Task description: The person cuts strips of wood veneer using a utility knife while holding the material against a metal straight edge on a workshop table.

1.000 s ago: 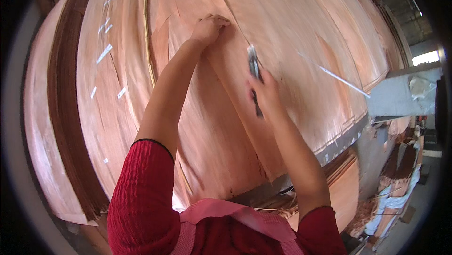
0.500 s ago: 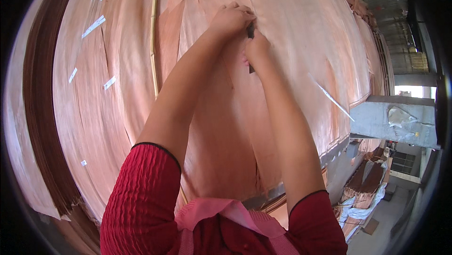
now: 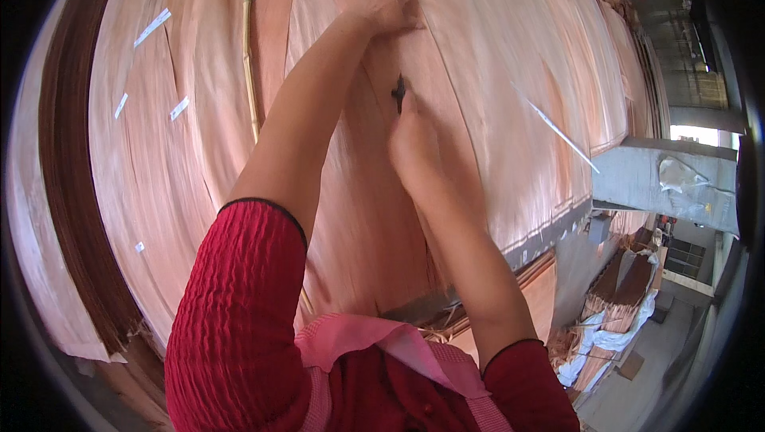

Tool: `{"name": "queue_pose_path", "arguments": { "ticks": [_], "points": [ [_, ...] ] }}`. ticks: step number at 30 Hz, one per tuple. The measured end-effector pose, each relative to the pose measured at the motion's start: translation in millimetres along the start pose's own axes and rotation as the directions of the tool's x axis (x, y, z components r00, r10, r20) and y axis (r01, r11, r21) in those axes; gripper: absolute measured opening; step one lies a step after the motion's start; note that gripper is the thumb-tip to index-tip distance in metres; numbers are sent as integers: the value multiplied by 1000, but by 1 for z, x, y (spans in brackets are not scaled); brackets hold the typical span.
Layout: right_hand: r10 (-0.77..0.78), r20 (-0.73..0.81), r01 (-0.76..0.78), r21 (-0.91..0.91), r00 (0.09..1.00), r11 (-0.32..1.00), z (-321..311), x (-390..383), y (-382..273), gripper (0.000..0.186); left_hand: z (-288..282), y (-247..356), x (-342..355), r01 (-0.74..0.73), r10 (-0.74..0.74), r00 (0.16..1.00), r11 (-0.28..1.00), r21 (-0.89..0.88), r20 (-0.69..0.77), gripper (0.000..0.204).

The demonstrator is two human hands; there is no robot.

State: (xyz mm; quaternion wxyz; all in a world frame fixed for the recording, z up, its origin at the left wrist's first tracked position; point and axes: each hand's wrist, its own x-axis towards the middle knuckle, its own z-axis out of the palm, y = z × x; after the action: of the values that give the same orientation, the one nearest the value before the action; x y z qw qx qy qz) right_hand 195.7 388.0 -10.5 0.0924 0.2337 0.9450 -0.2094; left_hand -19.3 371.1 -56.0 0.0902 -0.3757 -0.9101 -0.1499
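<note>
- Drawn clear of the curled left hand (image 3: 388, 5), a tool (image 3: 399, 96) is being gripped by the right hand (image 3: 414, 142).
- Veneer (image 3: 366, 209) is seemingly being steadied, firmness being needed next.

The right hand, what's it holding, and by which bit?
The right hand holds a dark tool. Its far end sticks out; the hand hides the gripped part.
</note>
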Motion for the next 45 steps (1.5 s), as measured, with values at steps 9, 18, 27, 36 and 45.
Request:
{"name": "queue_pose_path", "arguments": {
  "ticks": [9, 18, 27, 36, 45],
  "points": [
    [-89, -107, 101, 111, 990, 989, 12, -53, 35, 38, 1, 68, -45, 71, -66, 997, 988, -134, 40, 35],
    [-134, -31, 135, 2, 990, 991, 17, -162, 83, 49, -7, 110, -93, 68, -68, 986, 998, -6, -154, 45],
    [-63, 8, 64, -45, 998, 997, 23, -176, 89, 39, 7, 128, -89, 45, -42, 992, 999, -24, 115, 48],
    [-228, -57, 234, 141, 972, 962, 43, -229, 134, 50, -25, 158, -135, 165, -173, 983, 979, -122, -58, 60],
    [-66, 114, 50, 135, 991, 990, 39, -254, 143, 48, -18, 160, -135, 160, -169, 982, 982, -99, -89, 60]
  ]
}}
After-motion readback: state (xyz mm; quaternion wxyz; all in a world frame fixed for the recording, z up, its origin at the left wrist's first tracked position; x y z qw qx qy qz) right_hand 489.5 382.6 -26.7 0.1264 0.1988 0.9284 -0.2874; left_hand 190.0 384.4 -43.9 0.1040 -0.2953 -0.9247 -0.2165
